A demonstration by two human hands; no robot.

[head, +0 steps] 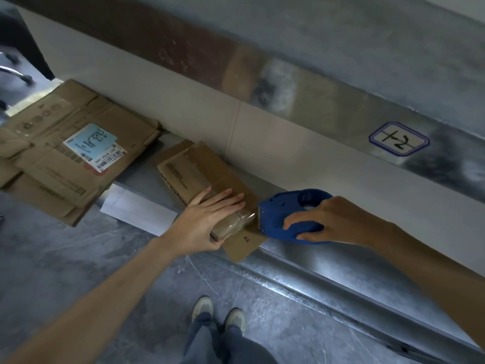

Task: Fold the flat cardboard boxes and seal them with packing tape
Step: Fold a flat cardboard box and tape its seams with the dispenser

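A small folded cardboard box (191, 172) lies on a steel ledge (301, 258) against the wall. My left hand (207, 219) presses flat on its near end, fingers straight over the top and thumb at the lower edge. Clear tape (242, 219) crosses that end of the box. My right hand (322, 222) grips a blue tape dispenser (288, 208), whose blade end meets the tape at the box's right edge. A loose flap marked "#4" (244, 243) sticks out below the box.
A stack of flat cardboard boxes (65, 153) with a blue label lies at the left on the ledge. A white sheet (136, 211) lies beside it. A steel rail with a "12" sticker (399, 139) runs above. My feet stand on the grey floor (78, 258).
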